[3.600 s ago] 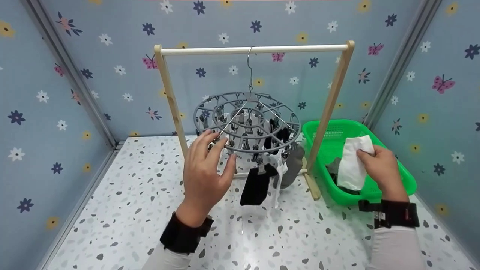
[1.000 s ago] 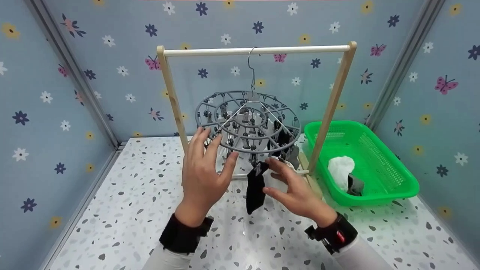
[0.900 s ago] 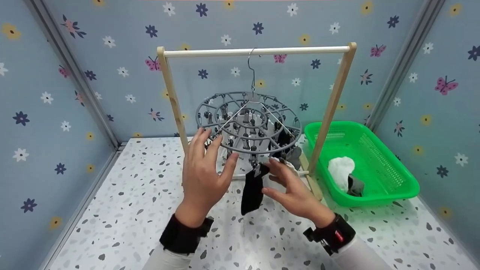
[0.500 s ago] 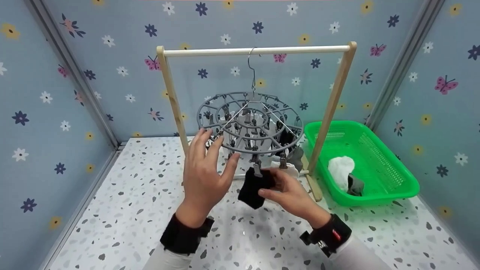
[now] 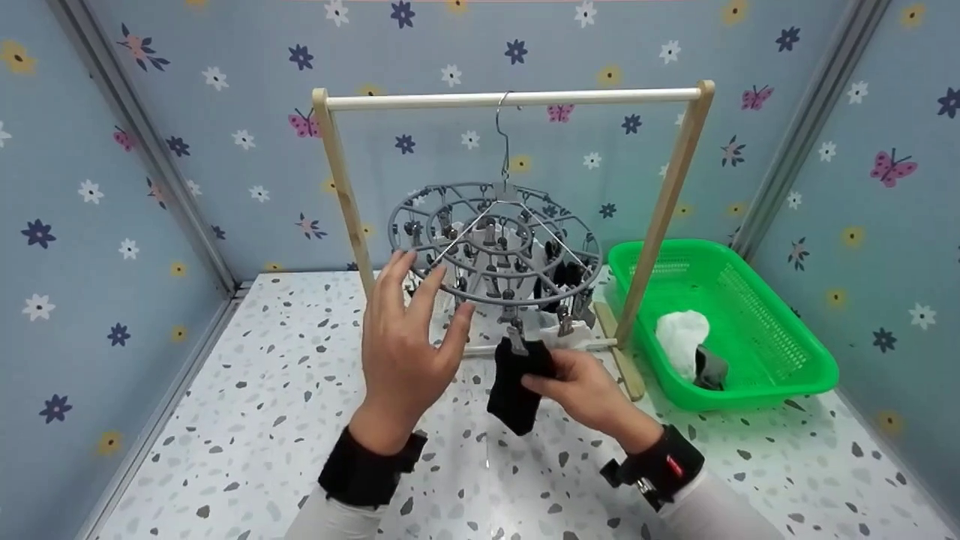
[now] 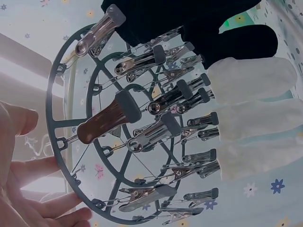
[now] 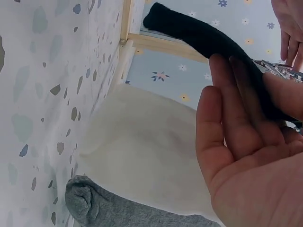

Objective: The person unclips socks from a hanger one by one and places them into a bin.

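With my right hand (image 5: 589, 394), just below the centre of the frame, I am pinching the black sock (image 5: 516, 390): thumb and fingers are clamping its right edge, and most of the fabric is lying left of the grip and hanging below it. In the right wrist view the sock is passing between thumb and fingers, its free end pointing to the upper middle. Just above, a clip (image 5: 516, 341) is biting the sock's top edge and hanging from the round hanger (image 5: 540, 301). My left hand (image 5: 409, 345), left of centre, is holding no sock; its fingers are standing apart at the hanger's front left rim, and I cannot tell whether they are touching it.

Just behind the right hand a white sock (image 5: 566, 334) is hanging, and a gray sock (image 7: 137, 208) is showing at the bottom of the right wrist view. The wooden rack (image 5: 420, 101) is carrying the hanger from its top bar. At the right, on the speckled tabletop (image 5: 300, 405), a green basket (image 5: 750, 399) is holding a white cloth (image 5: 682, 337) and a gray one.
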A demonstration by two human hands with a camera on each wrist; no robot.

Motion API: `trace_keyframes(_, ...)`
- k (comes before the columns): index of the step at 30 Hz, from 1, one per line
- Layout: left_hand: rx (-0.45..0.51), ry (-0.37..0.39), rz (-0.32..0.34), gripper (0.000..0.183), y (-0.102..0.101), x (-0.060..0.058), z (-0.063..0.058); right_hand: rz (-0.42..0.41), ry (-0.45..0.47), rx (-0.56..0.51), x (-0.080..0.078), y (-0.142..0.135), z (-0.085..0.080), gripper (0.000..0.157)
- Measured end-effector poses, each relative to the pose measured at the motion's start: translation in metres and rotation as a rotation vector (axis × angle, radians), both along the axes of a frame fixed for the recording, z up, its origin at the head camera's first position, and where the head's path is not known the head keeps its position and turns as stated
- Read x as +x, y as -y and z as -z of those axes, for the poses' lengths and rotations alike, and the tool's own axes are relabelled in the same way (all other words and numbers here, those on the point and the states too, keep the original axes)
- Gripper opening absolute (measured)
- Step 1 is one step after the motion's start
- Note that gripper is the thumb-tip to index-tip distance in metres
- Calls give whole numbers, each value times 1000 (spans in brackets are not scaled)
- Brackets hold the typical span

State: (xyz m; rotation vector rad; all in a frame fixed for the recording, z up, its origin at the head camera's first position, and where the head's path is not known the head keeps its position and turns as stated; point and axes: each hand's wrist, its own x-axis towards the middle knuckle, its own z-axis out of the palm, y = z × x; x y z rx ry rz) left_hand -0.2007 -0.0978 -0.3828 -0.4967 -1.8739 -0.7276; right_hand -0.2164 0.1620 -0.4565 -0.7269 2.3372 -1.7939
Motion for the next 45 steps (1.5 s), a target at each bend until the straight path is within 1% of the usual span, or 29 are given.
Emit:
trace_keyframes(4, 47, -111, 18, 45, -3, 1, -3, -10, 11, 12, 1, -3, -2, 26)
trace_keyframes(7, 55, -205, 39, 34, -6, 4, -4, -14, 8, 11, 1, -3, -2, 25)
trace_keyframes(9, 23, -247, 73, 23, -8, 6, -5, -15, 5, 12, 1, -3, -2, 23)
trace_keyframes(11, -41, -259, 126, 13, -10, 6, -4, -15, 7, 8, 1, -2, -2, 23)
trace_keyframes(12, -80, -243, 168, 12, -11, 6, -3, -11, 8, 8, 1, -2, -2, 23)
trace_keyframes(14, -167, -179, 238, 14, -12, 5, 1, -7, 1, 15, 1, -2, -2, 23)
trace_keyframes(16, -242, -90, 276, 13, -14, 4, 8, -8, -16, 16, 0, -2, -2, 24)
trace_keyframes(18, -290, -1, 284, 12, -18, 2, 15, -10, -39, 24, 0, -2, -2, 24)
trace_keyframes(21, -315, 99, 261, 28, -22, 0, 23, -20, -59, 29, 0, -2, -2, 23)
trace_keyframes(24, -282, 201, 273, 44, -25, -1, 29, -33, -49, 36, 1, -2, -3, 23)
trace_keyframes(26, -243, 280, 301, 51, -27, -1, 32, -38, -35, 43, 2, -3, -4, 24)
trace_keyframes(30, -153, 429, 382, 54, -30, -3, 37, -38, -13, 54, 3, -3, -4, 25)
trace_keyframes(34, -64, 549, 463, 54, -30, -2, 36, -29, -22, 63, 3, -1, -4, 23)
trace_keyframes(36, -27, 590, 494, 53, -30, -1, 36, -28, -30, 68, 3, 0, -4, 21)
trace_keyframes(38, 4, 614, 521, 51, -30, -1, 36, -31, -31, 68, 2, 1, -4, 21)
trace_keyframes(45, 87, 646, 574, 37, -33, -2, 36, -64, -26, 51, 3, -1, -4, 24)
